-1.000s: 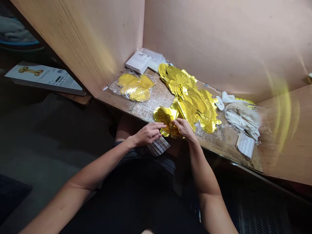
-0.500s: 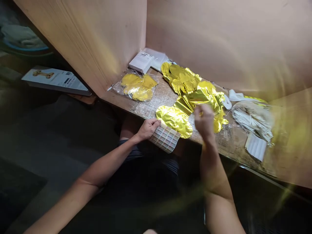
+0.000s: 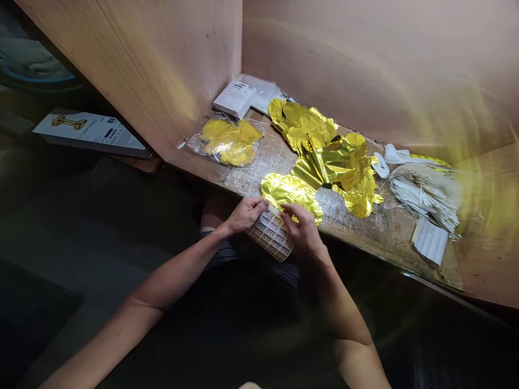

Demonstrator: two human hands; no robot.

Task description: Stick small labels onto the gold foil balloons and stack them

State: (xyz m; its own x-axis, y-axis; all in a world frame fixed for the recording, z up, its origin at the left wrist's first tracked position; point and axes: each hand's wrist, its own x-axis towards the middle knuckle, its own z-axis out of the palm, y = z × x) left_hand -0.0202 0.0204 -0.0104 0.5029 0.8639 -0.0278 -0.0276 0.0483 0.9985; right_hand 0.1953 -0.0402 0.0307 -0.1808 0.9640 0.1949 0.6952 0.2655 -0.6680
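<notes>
My left hand grips the upper left edge of a sheet of small printed stickers at the near edge of the wooden desk. The fingers of my right hand are curled onto the sheet's right side, fingertips pinching at it. Just beyond the hands lies a flat gold foil balloon. Behind it, a heap of crumpled gold foil balloons stretches toward the back wall.
A clear bag of gold balloons lies at the desk's left. White packets sit in the back corner. A bundle of white sticks in plastic and a white card lie at the right. A boxed balloon pack rests at far left.
My right hand let go of the gold foil balloon, swung up over the heap, then came back down onto the sticker sheet. My left hand kept hold of the sheet, which slid into fuller view.
</notes>
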